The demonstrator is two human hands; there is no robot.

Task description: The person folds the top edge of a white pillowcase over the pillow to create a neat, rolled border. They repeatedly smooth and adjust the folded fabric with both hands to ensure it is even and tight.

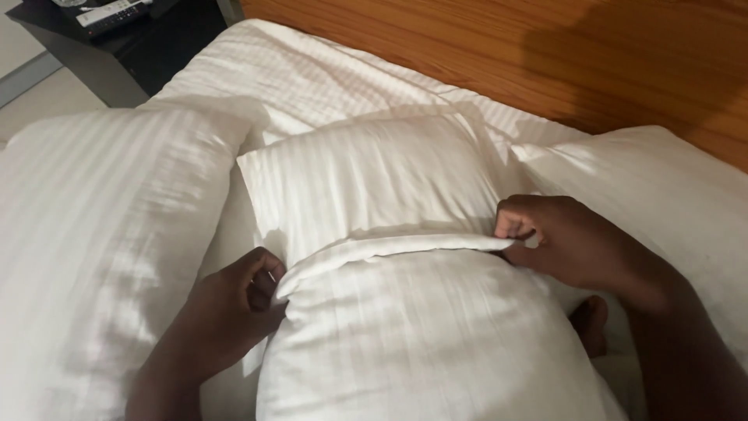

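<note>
A white striped pillow (421, 335) lies in the near middle of the bed, its far edge folded into a seam. My left hand (234, 300) pinches the left corner of that seam. My right hand (557, 238) pinches the right end of the same edge. Just behind it, a second white striped pillow (374, 175) rests flat, partly covered by the near one.
A large white pillow (93, 234) lies to the left and another (662, 195) to the right. A wooden headboard (545, 54) runs along the back. A dark bedside table (132, 39) with a remote control (113, 12) stands at the top left.
</note>
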